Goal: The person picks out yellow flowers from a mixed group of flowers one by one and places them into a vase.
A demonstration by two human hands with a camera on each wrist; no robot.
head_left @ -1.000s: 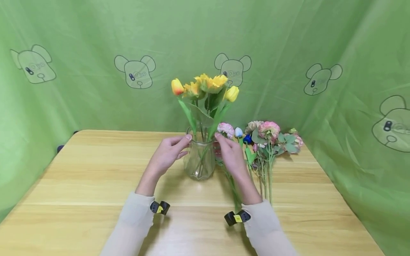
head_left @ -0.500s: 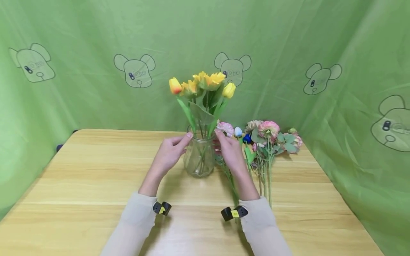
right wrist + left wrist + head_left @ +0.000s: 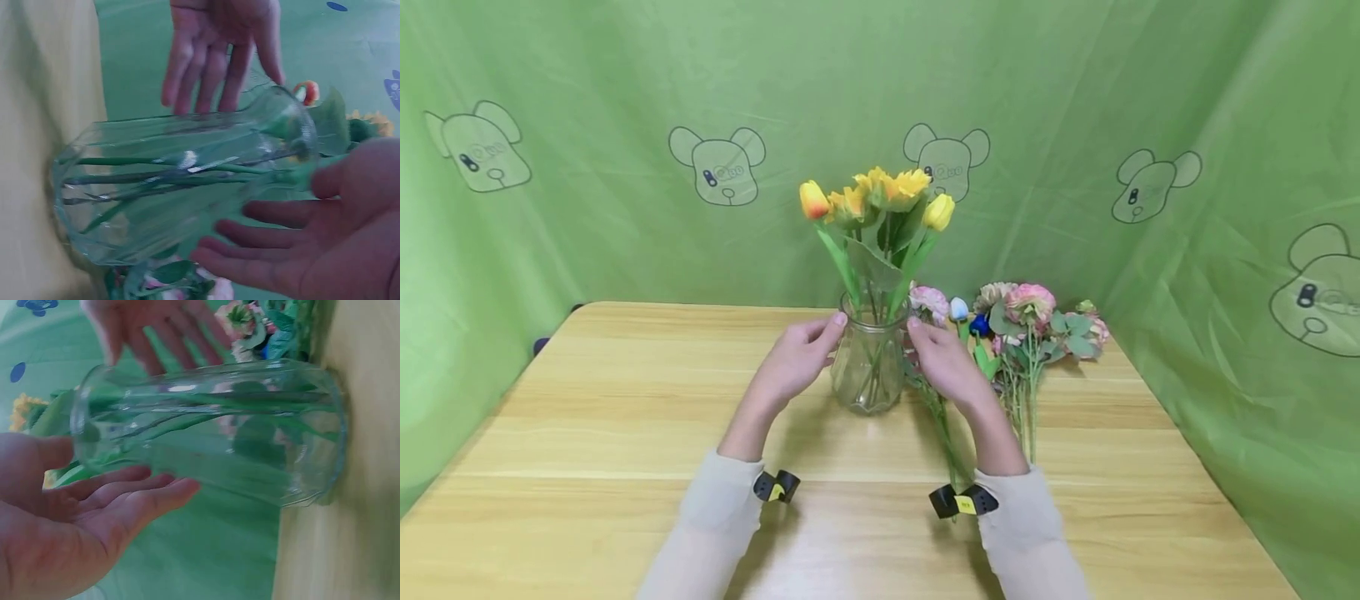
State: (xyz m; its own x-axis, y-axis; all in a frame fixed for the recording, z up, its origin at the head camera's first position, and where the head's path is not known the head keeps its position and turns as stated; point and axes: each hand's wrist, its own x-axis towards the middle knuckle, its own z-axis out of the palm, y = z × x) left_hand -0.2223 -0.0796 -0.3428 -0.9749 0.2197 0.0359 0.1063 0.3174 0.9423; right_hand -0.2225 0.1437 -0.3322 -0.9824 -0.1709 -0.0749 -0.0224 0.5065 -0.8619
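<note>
A clear glass vase (image 3: 868, 375) stands upright on the table between my two hands. In it are yellow sunflowers (image 3: 908, 187), an orange-yellow tulip (image 3: 814, 201) and a yellow tulip (image 3: 938, 212); their stems (image 3: 187, 180) show through the glass. On the vase's left, my left hand (image 3: 796, 357) has its thumb tip at the rim and its fingers extended along the glass. My right hand (image 3: 947, 360) lies on the other side, thumb near the rim. In the right wrist view, its fingers (image 3: 269, 237) are spread and nearly straight beside the vase.
Right of the vase, several pink flowers (image 3: 1030, 303), a blue tulip (image 3: 979, 326) and a pale blue one (image 3: 958, 309) lie on the wooden table (image 3: 625, 400), stems toward me. A green curtain (image 3: 820, 75) with bear outlines encloses the back and sides.
The vase has shifted slightly away from me, its flowers swaying a little left and partly back. Over the last half second my right hand has eased slightly rightward from the rim.
</note>
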